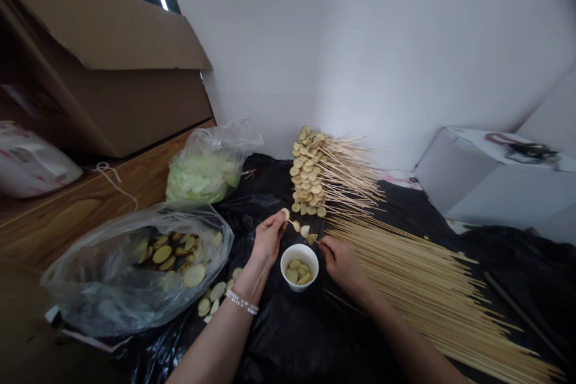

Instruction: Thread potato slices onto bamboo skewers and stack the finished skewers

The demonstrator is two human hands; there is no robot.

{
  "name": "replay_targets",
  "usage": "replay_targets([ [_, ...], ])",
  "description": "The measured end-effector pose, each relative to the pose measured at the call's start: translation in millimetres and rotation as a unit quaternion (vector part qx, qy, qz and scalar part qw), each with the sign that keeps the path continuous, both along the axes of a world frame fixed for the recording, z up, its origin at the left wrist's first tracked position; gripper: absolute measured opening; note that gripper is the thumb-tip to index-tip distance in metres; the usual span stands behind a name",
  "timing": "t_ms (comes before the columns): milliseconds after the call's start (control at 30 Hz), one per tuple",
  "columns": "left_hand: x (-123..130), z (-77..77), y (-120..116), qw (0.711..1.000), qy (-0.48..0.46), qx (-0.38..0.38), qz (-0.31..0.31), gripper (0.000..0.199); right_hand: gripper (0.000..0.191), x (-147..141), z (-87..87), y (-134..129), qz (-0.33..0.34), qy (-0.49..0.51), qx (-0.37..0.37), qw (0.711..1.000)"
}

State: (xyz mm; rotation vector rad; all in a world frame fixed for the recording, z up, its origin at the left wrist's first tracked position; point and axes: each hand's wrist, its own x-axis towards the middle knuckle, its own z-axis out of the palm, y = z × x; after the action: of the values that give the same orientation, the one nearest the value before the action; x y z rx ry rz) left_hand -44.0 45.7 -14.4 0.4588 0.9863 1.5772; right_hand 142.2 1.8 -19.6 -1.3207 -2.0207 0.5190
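Note:
Between finger and thumb, my left hand [269,239] pinches a potato slice [285,214] at the tip of a skewer. My right hand [341,261] grips that wooden skewer [317,241] near its lower end. Several potato slices [305,231] are threaded along it between the two hands. Just below the skewer stands a white cup [299,285] with potato slices inside. Beyond my hands lies a stack of filled potato skewers [308,174], their sticks pointing right. Many bare skewers [423,288] are spread beside and partly under my right forearm.
An open plastic bag [103,288] of potato slices lies on the left, with loose slices [218,291] beside it. Behind it are a bag of cut cabbage [202,174] and a large cardboard box [135,108]. A white box [486,180] stands right. Black plastic [288,336] covers the work surface.

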Motion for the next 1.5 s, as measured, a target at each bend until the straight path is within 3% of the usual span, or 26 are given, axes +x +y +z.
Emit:
replay_targets([
  [233, 0.2, 1.0, -0.8, 1.0, -0.011, 0.007, -0.015, 0.029, 0.026, -1.3, 5.6, -0.9, 0.047, 0.037, -0.087, 0.994],
  [467, 2.7, 0.5, -1.4, 1.0, 0.003, -0.001, -0.018, 0.035, 0.025, 0.5, -2.3, 0.8, -0.009, -0.004, 0.014, 1.0],
  [667, 3.2, 2.1, -2.3, 1.0, 0.006, 0.001, -0.027, 0.038, 0.026, -0.3, 4.0, 0.0, 0.041, 0.047, -0.069, 0.996],
  [900, 5.0, -1.5, -1.9, 0.999, 0.017, 0.002, -0.029, 0.037, 0.024, 1.0, -1.2, 1.4, -0.013, 0.015, 0.011, 1.0],
  [1100, 5.8, 1.4, -3.6, 0.999, 0.029, 0.006, -0.033, 0.035, 0.027, -1.5, 1.9, -0.9, 0.026, 0.047, -0.069, 0.996],
  [1333, 7.1, 3.3, -5.3, 0.998, 0.039, 0.011, -0.041, 0.034, 0.023, -1.9, -2.9, -0.6, -0.014, 0.035, 0.027, 0.999],
  [1500, 6.2, 0.1, -3.8, 0.998, 0.048, 0.01, -0.039, 0.033, 0.025, -2.9, -1.3, -1.1, 0.0, 0.048, 0.015, 0.999],
])
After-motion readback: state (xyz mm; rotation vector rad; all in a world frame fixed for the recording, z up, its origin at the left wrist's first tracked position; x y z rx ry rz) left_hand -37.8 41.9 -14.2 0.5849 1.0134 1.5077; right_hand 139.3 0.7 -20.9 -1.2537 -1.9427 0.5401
